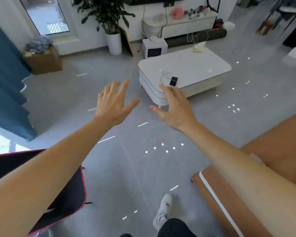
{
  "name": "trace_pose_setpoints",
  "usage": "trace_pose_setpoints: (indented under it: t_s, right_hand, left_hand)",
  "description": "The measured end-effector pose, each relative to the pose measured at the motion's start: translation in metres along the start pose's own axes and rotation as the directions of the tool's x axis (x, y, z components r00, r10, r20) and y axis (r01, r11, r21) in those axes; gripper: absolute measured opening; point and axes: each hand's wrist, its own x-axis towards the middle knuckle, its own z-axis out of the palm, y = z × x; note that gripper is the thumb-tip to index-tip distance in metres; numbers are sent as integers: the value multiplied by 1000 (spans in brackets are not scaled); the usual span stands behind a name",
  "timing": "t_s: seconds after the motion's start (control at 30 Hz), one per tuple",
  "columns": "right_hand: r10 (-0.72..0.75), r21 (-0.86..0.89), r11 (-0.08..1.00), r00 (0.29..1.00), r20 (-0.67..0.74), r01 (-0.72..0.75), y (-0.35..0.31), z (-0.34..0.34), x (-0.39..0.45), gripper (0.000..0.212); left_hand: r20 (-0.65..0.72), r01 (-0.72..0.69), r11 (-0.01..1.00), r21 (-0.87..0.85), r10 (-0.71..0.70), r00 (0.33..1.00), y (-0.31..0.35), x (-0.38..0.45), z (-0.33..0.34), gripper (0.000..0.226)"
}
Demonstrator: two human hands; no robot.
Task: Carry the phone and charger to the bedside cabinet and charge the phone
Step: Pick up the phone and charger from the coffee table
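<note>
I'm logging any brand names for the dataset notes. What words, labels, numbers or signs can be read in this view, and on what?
None can be read.
Phone on the white coffee table: dark face, no text visible.
White appliance on the floor: dark panel, too blurred to read.
Sneaker: dark markings, no legible brand.

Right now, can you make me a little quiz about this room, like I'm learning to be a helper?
1. True or false: the phone is already in one of the hands.
2. What does the phone lie on?
A. the grey floor
B. the white coffee table
C. the cardboard box by the window
3. Fill in: the thin charger cable lies right beside the ____.

Key:
1. False. The left hand and the right hand are both open and empty, stretched out in front.
2. B. It sits near the table's front corner.
3. phone
</note>
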Motion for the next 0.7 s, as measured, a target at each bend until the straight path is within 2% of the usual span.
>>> trace_pose_setpoints:
  t_s: [0.13, 0.33, 0.47, 0.7]
  right_hand:
    - [128, -2, 992, 990, 62, -128, 61, 17, 12, 81]
    - [192, -35, 981, 975, 116, -189, 143, 27, 76, 76]
    - [204, -40, 979, 969, 136, -200, 187, 23, 126, 69]
    - [244, -61, 970, 956, 164, -236, 245, 22, 221, 80]
  left_hand:
    - [129, -6, 1000, -11, 7, 992, 21, 27, 67, 80]
    - [219, -32, 999, 2, 31, 975, 46, 109, 142, 81]
    - [227, -24, 1000, 7, 22, 974, 62, 169, 171, 80]
    - [272, -12, 1000, -5, 13, 962, 70, 269, 211, 79]
